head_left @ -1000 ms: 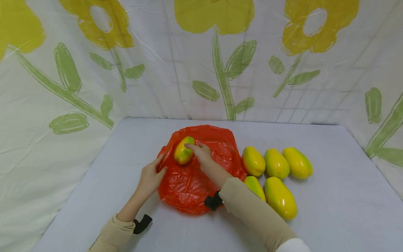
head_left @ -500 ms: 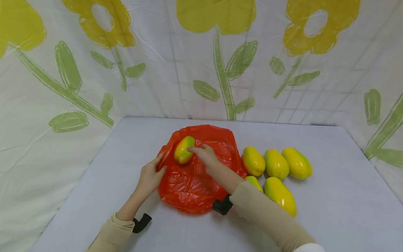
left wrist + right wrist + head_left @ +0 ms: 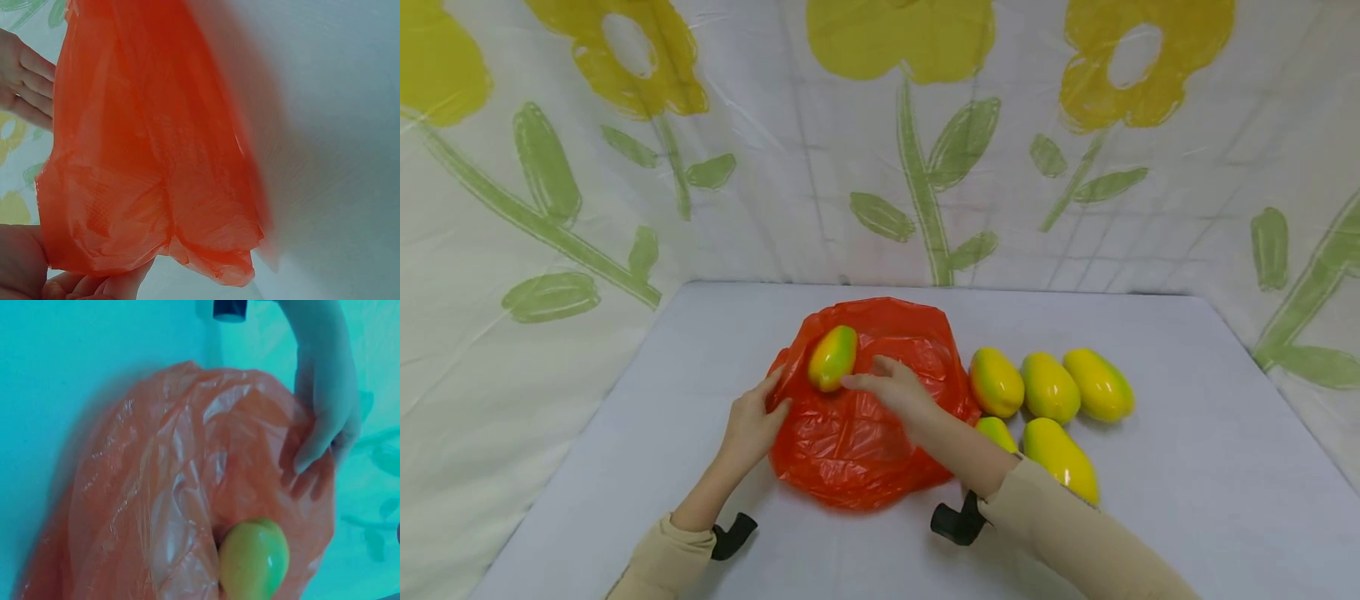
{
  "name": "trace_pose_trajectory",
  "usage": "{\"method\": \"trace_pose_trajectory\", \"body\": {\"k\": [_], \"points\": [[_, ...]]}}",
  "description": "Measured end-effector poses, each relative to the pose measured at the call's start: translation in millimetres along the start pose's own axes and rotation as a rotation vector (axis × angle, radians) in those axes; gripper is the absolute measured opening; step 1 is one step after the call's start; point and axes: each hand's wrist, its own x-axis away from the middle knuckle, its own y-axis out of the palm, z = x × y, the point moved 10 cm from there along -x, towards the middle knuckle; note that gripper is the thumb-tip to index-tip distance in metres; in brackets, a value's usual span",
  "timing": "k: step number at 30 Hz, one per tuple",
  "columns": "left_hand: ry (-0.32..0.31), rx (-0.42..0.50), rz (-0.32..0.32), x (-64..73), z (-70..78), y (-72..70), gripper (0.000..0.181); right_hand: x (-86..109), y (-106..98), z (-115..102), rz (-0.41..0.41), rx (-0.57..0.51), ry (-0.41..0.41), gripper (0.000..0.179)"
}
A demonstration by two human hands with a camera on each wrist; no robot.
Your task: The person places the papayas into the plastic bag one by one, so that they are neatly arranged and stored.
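A red plastic bag lies spread with its mouth open upward. Its left rim is pinched by my left hand, thumb inside and fingers outside, as the right wrist view also shows. Inside the bag, against the far left wall, rests a glossy yellow-green mango. My right hand hovers over the bag's opening just right of this mango, fingers extended and holding nothing. In the left wrist view the red film hides the bag's inside, and the right hand shows beyond it.
Several more mangoes stand in two rows right of the bag, the front ones partly covered by the right forearm. Black wrist mounts jut from both arms. A flower-printed curtain hangs behind the white table.
My right hand has let go of the mango and drawn back to the right and toward me. The mango stays in the bag. My left hand keeps its hold on the rim.
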Motion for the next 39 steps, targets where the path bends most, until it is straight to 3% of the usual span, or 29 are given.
{"method": "trace_pose_trajectory", "body": {"k": [8, 12, 18, 28, 39], "points": [[0.065, 0.011, 0.046, -0.4, 2.3, -1.2, 0.048, 25.2, 2.8, -3.2, -0.107, 0.040, -0.115, 0.073], [0.049, 0.018, 0.036, -1.7, 1.1, -0.1, 0.048, 34.5, -1.5, -3.0, -0.121, 0.058, -0.156, 0.071], [-0.020, 0.004, -0.003, -1.2, -0.7, 0.3, 0.049, 48.4, -17.4, -1.3, -0.103, 0.079, -0.195, 0.068], [-0.018, -0.012, 0.000, -0.2, -0.8, -0.3, 0.049, 68.3, -54.5, 9.8, -0.036, -0.010, -0.193, 0.076], [-0.018, -0.019, -0.009, -1.1, 0.7, 2.2, 0.050, 76.9, -77.3, 25.9, -0.026, 0.053, -0.192, 0.076]]}}
